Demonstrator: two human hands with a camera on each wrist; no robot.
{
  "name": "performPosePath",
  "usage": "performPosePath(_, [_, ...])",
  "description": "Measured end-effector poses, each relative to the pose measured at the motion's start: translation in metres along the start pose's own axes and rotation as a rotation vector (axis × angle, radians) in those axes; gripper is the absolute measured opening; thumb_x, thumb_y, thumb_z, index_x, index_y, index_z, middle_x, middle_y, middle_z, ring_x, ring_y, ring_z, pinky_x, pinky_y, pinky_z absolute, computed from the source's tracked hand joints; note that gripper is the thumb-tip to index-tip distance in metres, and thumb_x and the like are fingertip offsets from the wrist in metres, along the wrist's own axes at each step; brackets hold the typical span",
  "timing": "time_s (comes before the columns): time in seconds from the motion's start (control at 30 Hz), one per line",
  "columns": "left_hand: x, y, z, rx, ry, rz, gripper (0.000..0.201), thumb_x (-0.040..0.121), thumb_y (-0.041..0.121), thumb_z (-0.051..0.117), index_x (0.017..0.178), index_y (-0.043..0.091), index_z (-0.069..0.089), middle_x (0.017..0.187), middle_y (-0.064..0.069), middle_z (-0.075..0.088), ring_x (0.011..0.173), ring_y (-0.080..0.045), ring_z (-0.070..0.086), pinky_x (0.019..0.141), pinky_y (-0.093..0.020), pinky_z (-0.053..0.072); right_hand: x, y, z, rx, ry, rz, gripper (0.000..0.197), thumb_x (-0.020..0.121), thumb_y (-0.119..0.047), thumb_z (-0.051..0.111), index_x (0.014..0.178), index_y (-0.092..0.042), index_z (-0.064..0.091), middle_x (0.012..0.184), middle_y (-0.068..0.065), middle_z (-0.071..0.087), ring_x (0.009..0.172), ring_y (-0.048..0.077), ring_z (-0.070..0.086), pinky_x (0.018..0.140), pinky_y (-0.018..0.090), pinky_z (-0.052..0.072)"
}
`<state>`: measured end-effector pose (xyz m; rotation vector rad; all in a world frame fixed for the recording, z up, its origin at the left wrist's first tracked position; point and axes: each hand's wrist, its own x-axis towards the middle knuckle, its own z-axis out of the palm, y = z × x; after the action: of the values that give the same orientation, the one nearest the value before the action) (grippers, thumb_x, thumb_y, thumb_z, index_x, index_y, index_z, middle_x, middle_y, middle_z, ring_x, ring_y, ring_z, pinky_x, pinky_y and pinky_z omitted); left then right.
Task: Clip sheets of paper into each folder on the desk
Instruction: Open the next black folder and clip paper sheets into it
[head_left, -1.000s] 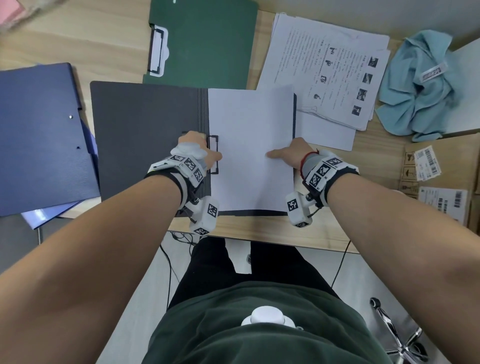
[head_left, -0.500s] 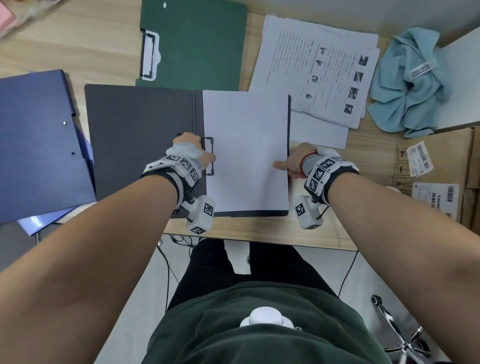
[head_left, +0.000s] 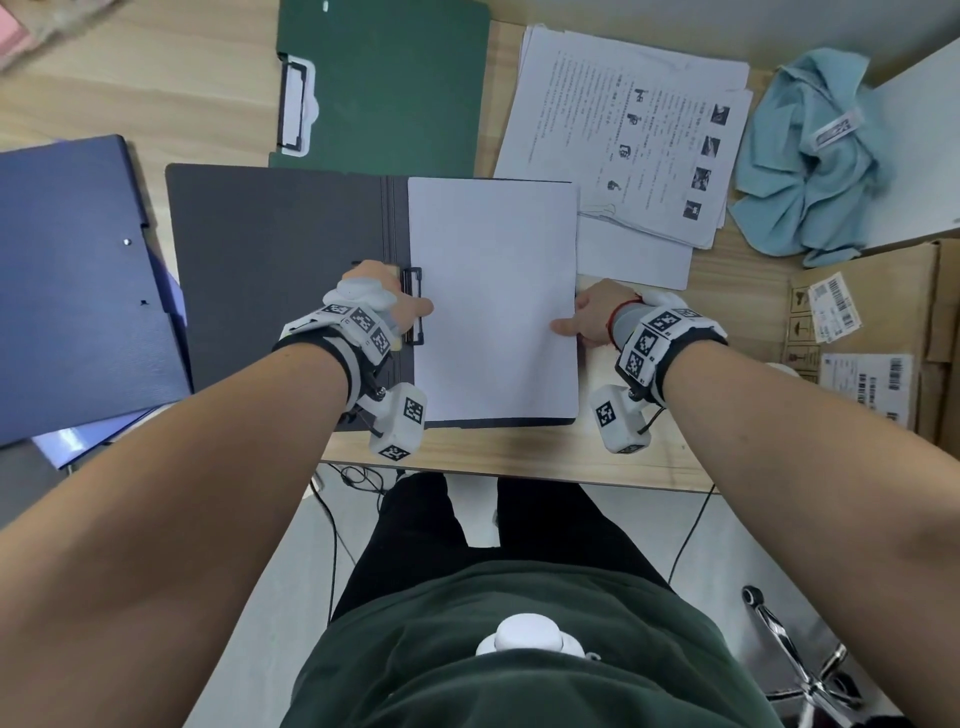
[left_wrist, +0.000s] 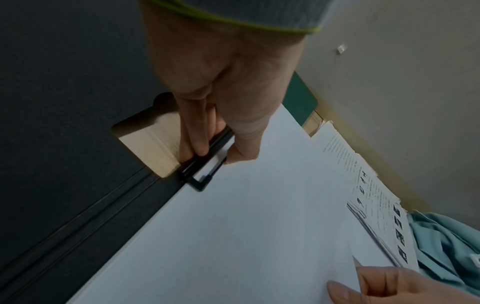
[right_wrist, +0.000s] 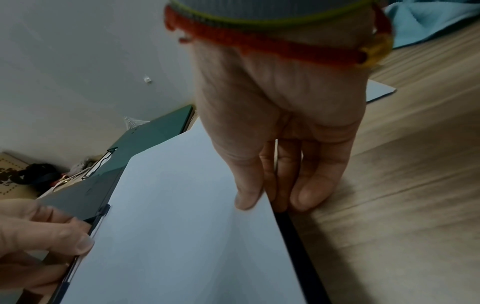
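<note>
A wooden desk (head_left: 519, 457) carries three folders. The largest is a dark grey folder (head_left: 275, 270), lying open and flat at the middle. A blue folder (head_left: 67, 291) lies closed to its left, hanging partly over the desk edge, and a green folder (head_left: 384, 83) with one white clip lies beyond it. One cardboard box (head_left: 872, 332) bearing barcode labels sits at the right edge. One crumpled light blue cloth (head_left: 810, 156) lies beyond the box. Beside the cloth is one loose stack of printed sheets (head_left: 634, 135).

A blank white sheet of paper (head_left: 493, 301) lies on the right half of the grey folder, its left edge at the spine. How many sheets lie under it cannot be told.

The left hand (head_left: 387, 301) grips the one black clip (left_wrist: 202, 176) at the spine, fingers behind its bar and thumb on the paper. The right hand (head_left: 589, 317) pinches the right edge of the paper and folder cover, thumb on top and fingers beneath and alongside.
</note>
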<state>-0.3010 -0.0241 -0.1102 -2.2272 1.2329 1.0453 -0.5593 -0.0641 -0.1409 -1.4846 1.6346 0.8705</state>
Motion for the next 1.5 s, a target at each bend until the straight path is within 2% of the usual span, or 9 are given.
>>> performPosePath(0.17, [0.002, 0.001, 0.000, -0.022, -0.025, -0.002, 0.037, 0.083, 0.046, 0.067, 0.100, 0.013, 0.067, 0.071, -0.001, 0.059, 0.057, -0.018, 0.052, 0.061, -0.027, 0.044, 0.002, -0.003, 0.002, -0.082, 0.011, -0.025, 0.040, 0.088, -0.061, 0.058, 0.082, -0.022, 0.052, 0.100, 0.002, 0.056, 0.092, 0.023, 0.053, 0.087, 0.032, 0.047])
performPosePath(0.37, [0.007, 0.000, 0.002, -0.017, -0.030, 0.005, 0.033, 0.082, 0.043, 0.068, 0.099, 0.015, 0.066, 0.078, -0.001, 0.063, 0.060, -0.019, 0.054, 0.063, -0.027, 0.045, 0.010, -0.006, 0.003, -0.211, 0.015, -0.026, 0.063, 0.087, -0.066, 0.055, 0.109, -0.008, 0.067, 0.110, 0.006, 0.069, 0.104, 0.027, 0.065, 0.095, 0.037, 0.053])
performPosePath(0.63, [0.012, 0.003, 0.003, 0.023, -0.032, -0.001, 0.028, 0.083, 0.042, 0.069, 0.095, 0.018, 0.061, 0.081, -0.001, 0.062, 0.072, -0.021, 0.058, 0.070, -0.030, 0.048, 0.011, -0.014, 0.002, -0.322, 0.017, 0.087, 0.065, 0.079, -0.075, 0.056, 0.090, -0.011, 0.061, 0.077, 0.002, 0.060, 0.058, 0.020, 0.051, 0.060, 0.030, 0.040])
performPosePath(0.83, [0.009, -0.006, -0.003, 0.003, -0.036, -0.027, 0.052, 0.079, 0.067, 0.063, 0.074, 0.015, 0.057, 0.067, -0.001, 0.059, 0.054, -0.018, 0.052, 0.058, -0.027, 0.041, 0.007, -0.025, -0.003, -0.310, 0.024, 0.119, 0.064, 0.075, -0.071, 0.065, 0.096, -0.011, 0.059, 0.093, 0.005, 0.066, 0.088, 0.027, 0.066, 0.085, 0.034, 0.053])
performPosePath(0.93, [0.008, -0.028, -0.017, -0.169, 0.060, -0.032, 0.052, 0.076, 0.064, 0.068, 0.096, 0.017, 0.064, 0.093, -0.006, 0.069, 0.076, -0.028, 0.064, 0.068, -0.033, 0.048, -0.004, -0.053, -0.016, -0.253, 0.130, -0.015, 0.047, 0.083, -0.055, 0.063, 0.094, -0.009, 0.061, 0.089, 0.004, 0.067, 0.081, 0.028, 0.063, 0.075, 0.032, 0.050])
performPosePath(1.03, [0.008, -0.060, -0.034, -0.255, 0.203, -0.134, 0.079, 0.072, 0.061, 0.075, 0.130, 0.014, 0.050, 0.132, -0.012, 0.052, 0.113, -0.034, 0.059, 0.090, -0.044, 0.047, -0.016, -0.101, -0.020, -0.041, 0.217, -0.236, 0.041, 0.088, -0.043, 0.061, 0.114, -0.012, 0.062, 0.115, 0.006, 0.063, 0.094, 0.029, 0.062, 0.079, 0.033, 0.050])
performPosePath(1.2, [0.013, -0.122, -0.042, -0.216, 0.248, -0.342, 0.106, 0.070, 0.065, 0.075, 0.147, 0.013, 0.024, 0.146, -0.018, 0.035, 0.135, -0.037, 0.038, 0.105, -0.050, 0.037, -0.029, -0.179, 0.004, -0.010, 0.187, -0.347, 0.059, 0.087, -0.038, 0.060, 0.138, -0.013, 0.043, 0.136, 0.011, 0.043, 0.109, 0.035, 0.057, 0.084, 0.040, 0.051])
performPosePath(1.33, [0.013, -0.163, -0.048, -0.152, 0.159, -0.421, 0.118, 0.068, 0.076, 0.068, 0.151, 0.008, 0.018, 0.139, -0.019, 0.048, 0.126, -0.038, 0.050, 0.096, -0.046, 0.044, -0.033, -0.203, 0.028, -0.195, 0.176, -0.216, 0.059, 0.077, -0.035, 0.063, 0.128, -0.013, 0.043, 0.138, 0.013, 0.028, 0.107, 0.036, 0.049, 0.076, 0.043, 0.046])
performPosePath(1.5, [0.020, -0.196, -0.070, -0.103, 0.119, -0.317, 0.096, 0.059, 0.089, 0.057, 0.119, 0.013, 0.060, 0.107, -0.012, 0.067, 0.096, -0.034, 0.064, 0.082, -0.038, 0.053, -0.038, -0.211, 0.030, -0.193, 0.152, -0.184, 0.071, 0.075, -0.041, 0.064, 0.134, -0.013, 0.037, 0.148, 0.014, 0.017, 0.117, 0.040, 0.043, 0.089, 0.046, 0.047])
